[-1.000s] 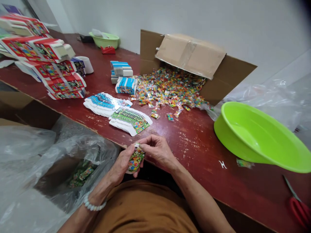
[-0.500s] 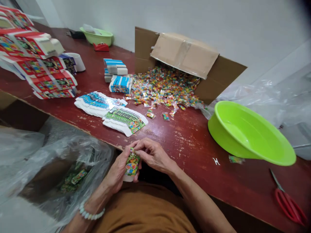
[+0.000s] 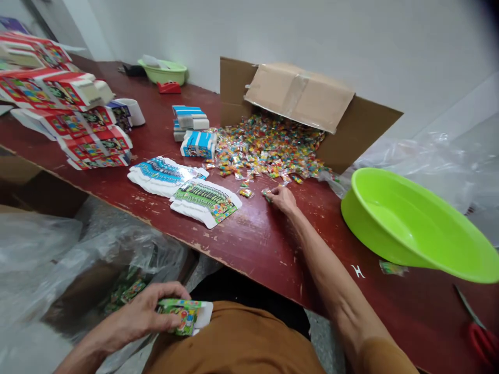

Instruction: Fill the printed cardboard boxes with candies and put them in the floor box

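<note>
Lower left, left fingers point(image 3: 174, 290) are curling around an open green box point(image 3: 187, 317); near centre, right fingers point(image 3: 277, 192) are pinching wrapped candy point(image 3: 267, 194).

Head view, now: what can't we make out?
All head view:
- Candy packet: mostly behind right hand's fingers; grip unclear.
- Small green box: deeper inside, hidden by its front panel.
- Carton: depths, behind its flap.
- Red boxes: cut off, left edge.
- Scissors: handles blurred.
</note>
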Demonstrator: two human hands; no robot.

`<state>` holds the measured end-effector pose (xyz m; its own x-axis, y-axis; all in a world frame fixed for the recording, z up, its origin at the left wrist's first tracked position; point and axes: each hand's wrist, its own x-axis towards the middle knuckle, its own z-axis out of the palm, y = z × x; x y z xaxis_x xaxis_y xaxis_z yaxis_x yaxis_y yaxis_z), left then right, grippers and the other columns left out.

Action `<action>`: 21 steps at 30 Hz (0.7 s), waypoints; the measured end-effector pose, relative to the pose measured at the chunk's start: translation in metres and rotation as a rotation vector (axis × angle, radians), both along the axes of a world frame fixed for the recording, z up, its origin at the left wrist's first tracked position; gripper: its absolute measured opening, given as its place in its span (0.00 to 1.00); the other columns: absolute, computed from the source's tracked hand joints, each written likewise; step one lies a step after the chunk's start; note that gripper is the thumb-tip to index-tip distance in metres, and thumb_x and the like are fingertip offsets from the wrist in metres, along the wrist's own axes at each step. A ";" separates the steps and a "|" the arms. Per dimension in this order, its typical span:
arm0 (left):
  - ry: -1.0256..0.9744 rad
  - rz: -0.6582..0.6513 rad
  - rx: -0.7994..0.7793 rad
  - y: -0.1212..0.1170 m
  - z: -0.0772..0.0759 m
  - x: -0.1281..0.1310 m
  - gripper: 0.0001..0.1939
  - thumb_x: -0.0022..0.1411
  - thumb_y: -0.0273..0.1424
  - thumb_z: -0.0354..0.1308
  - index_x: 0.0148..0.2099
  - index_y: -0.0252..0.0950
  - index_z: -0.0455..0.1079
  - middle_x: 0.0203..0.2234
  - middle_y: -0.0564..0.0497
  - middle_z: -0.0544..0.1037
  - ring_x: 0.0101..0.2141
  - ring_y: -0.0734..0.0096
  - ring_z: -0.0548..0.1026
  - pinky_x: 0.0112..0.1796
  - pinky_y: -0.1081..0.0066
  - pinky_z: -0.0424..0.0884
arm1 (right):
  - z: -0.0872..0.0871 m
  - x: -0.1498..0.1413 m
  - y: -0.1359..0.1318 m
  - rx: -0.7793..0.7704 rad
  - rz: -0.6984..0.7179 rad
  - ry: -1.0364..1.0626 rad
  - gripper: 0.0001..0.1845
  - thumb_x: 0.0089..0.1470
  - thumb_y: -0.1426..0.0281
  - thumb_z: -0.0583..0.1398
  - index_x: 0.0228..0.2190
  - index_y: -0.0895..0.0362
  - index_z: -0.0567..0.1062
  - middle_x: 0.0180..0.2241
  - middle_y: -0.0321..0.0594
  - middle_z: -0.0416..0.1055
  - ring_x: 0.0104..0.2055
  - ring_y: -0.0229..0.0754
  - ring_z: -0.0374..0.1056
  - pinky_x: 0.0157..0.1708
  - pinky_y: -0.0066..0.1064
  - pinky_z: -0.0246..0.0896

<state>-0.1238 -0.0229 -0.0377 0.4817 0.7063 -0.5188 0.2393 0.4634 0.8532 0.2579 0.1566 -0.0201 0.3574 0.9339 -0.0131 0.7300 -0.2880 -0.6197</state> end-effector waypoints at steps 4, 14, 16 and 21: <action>0.084 -0.255 0.029 0.008 0.005 -0.017 0.16 0.50 0.43 0.72 0.35 0.37 0.77 0.27 0.52 0.79 0.29 0.67 0.72 0.29 0.74 0.64 | -0.005 -0.010 -0.017 0.044 0.076 0.055 0.09 0.54 0.63 0.64 0.31 0.56 0.77 0.37 0.44 0.77 0.45 0.48 0.71 0.45 0.35 0.62; -0.197 0.118 0.096 0.009 0.022 0.050 0.19 0.61 0.38 0.61 0.51 0.41 0.61 0.32 0.53 0.76 0.28 0.71 0.74 0.30 0.73 0.70 | 0.030 -0.115 -0.136 0.137 0.705 0.690 0.09 0.59 0.65 0.61 0.41 0.53 0.75 0.35 0.36 0.74 0.36 0.39 0.68 0.39 0.31 0.62; -0.146 0.094 0.161 0.007 0.025 0.059 0.20 0.61 0.35 0.60 0.53 0.41 0.60 0.31 0.54 0.75 0.27 0.71 0.73 0.29 0.72 0.70 | 0.031 -0.122 -0.140 0.179 0.705 0.619 0.12 0.56 0.69 0.63 0.44 0.53 0.75 0.34 0.35 0.73 0.34 0.38 0.66 0.37 0.30 0.61; -0.138 0.113 0.210 0.006 0.023 0.068 0.24 0.55 0.31 0.59 0.54 0.40 0.59 0.29 0.55 0.74 0.24 0.71 0.71 0.25 0.73 0.69 | 0.028 -0.125 -0.137 0.200 0.717 0.718 0.07 0.53 0.68 0.66 0.35 0.55 0.75 0.31 0.34 0.73 0.32 0.37 0.67 0.32 0.29 0.61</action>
<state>-0.0554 -0.0168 -0.0149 0.4492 0.8450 -0.2903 0.0711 0.2901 0.9543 0.1324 0.0196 0.0077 -0.3149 0.9328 0.1754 0.1290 0.2252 -0.9657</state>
